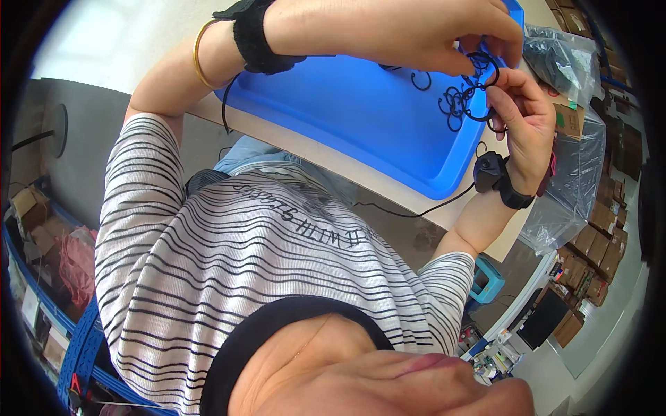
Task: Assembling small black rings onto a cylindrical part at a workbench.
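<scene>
My left hand (479,35) reaches across the blue tray (347,118), its thumb and fingers closed on a black snap ring (497,67). Just below it, my right hand (520,111) pinches more black snap rings (474,116) at the tray's right rim. The rings held by the two hands hang together or overlap; I cannot tell whether they are linked. A small cluster of loose snap rings (453,107) lies in the tray beside my right hand. One single snap ring (421,81) lies farther left. Part of the tray's far side is hidden by my left forearm.
The tray stands on a pale table (319,145). Clear plastic bagging (572,187) lies at the table's right, with cardboard boxes (600,236) beyond. A black cable (402,215) runs from my right wrist strap. Blue shelving (83,347) stands at lower left.
</scene>
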`<state>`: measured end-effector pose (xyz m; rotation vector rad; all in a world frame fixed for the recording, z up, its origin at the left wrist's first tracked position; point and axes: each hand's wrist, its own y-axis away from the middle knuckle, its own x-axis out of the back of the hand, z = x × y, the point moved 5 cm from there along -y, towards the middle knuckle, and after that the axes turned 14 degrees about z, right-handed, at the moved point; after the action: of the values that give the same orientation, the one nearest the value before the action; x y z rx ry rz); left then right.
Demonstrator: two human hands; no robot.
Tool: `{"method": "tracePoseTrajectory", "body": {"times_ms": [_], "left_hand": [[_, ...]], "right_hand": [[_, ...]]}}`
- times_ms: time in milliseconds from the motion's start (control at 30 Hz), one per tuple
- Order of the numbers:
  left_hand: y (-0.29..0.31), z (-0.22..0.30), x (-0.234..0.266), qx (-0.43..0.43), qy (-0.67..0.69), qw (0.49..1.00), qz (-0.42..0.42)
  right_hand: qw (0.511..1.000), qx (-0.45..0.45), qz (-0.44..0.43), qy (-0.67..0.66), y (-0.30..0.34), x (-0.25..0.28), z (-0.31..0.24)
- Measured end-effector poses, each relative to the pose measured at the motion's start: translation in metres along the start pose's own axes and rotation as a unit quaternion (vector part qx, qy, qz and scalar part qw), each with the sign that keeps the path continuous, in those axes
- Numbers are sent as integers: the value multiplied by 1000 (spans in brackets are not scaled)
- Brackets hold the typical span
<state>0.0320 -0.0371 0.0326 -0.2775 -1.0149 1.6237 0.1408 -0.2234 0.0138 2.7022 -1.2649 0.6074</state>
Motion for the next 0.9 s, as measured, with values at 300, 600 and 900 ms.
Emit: {"method": "tracePoseTrajectory", "body": {"times_ms": [300,600,900], "left_hand": [[-2,-1,-11,-197,-7,980,2],[-9,-24,15,-103,-13,994,-35],[-6,-32,12,-23,-45,994,-97]], "right_hand": [[998,-9,-24,-53,-5,-1,4],[998,11,-13,-55,-7,1,3],[999,10,-34,-37,-6,-1,5]]}}
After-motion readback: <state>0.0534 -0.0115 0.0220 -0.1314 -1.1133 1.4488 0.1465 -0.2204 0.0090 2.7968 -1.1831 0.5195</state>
